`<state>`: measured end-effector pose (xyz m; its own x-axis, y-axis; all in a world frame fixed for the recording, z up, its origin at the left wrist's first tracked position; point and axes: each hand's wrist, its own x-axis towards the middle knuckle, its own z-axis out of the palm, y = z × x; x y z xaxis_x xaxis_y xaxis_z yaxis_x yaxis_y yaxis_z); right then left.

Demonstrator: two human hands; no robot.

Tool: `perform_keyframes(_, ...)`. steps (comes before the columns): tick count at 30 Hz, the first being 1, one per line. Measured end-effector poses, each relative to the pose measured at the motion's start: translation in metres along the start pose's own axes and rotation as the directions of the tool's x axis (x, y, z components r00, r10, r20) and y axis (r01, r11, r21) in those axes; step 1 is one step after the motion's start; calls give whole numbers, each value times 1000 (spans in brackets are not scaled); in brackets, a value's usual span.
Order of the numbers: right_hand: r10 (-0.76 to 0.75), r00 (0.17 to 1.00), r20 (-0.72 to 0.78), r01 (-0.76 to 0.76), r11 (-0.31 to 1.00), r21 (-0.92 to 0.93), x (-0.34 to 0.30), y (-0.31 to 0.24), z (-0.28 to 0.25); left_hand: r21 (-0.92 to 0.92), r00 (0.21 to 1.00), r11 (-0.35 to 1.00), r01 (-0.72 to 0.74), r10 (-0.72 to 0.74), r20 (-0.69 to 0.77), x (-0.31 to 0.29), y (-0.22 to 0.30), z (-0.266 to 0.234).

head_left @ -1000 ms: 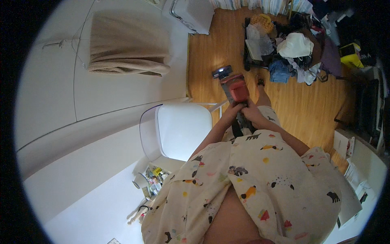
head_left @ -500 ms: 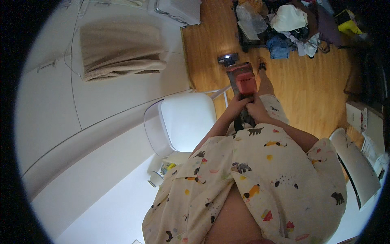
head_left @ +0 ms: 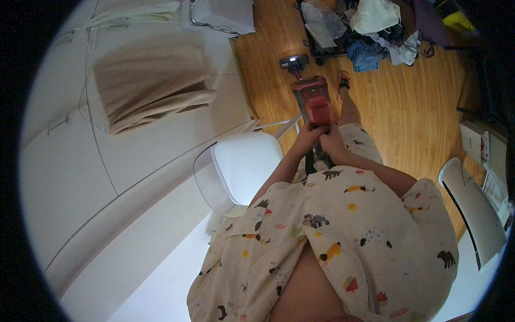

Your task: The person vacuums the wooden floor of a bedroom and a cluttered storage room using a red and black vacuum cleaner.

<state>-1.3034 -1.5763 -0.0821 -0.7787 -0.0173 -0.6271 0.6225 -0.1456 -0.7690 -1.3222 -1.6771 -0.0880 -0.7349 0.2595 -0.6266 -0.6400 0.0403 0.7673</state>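
A red and dark stick vacuum cleaner (head_left: 317, 107) stands in front of my body, a small green light glowing on its top. My left hand (head_left: 307, 138) and my right hand (head_left: 333, 144) are closed together round its handle, just below the red part. Its floor head (head_left: 294, 63), lit at the front, rests on the wooden floor (head_left: 407, 107) left of a pile of clothes. Part of the grip is hidden under my fingers.
A white chair (head_left: 252, 166) stands close on my left, before white cabinets holding a hanging brown towel (head_left: 155, 88). Ahead lies an open suitcase with clothes, including blue jeans (head_left: 365, 55). A grey case (head_left: 222, 16) stands far left; a monitor (head_left: 472, 212) is at right.
The floor head has shifted slightly left and ahead over the floor. My view has turned a little, and my foot shows more. Both hands keep their hold.
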Motion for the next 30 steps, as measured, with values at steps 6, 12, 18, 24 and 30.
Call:
perform_keyframes(6,29,995,101,-21,997,-72,24,-6,-1,-12,996,999,41,-42,-83,26,-14,-14)
perform_keyframes(12,-170,954,245,238,929,-284,92,20,-21,-19,981,1000,-18,14,-193,70,-18,-8)
perform_keyframes(18,-235,938,254,335,800,-497,126,10,-35,37,964,999,-17,26,-266,99,-14,5)
perform_keyframes(24,-26,979,201,180,562,-807,87,-39,-38,-112,964,991,-72,40,-263,77,-13,21)
perform_keyframes(30,-266,906,328,422,585,-692,71,19,-39,-270,980,963,2,-55,-191,28,-23,22)
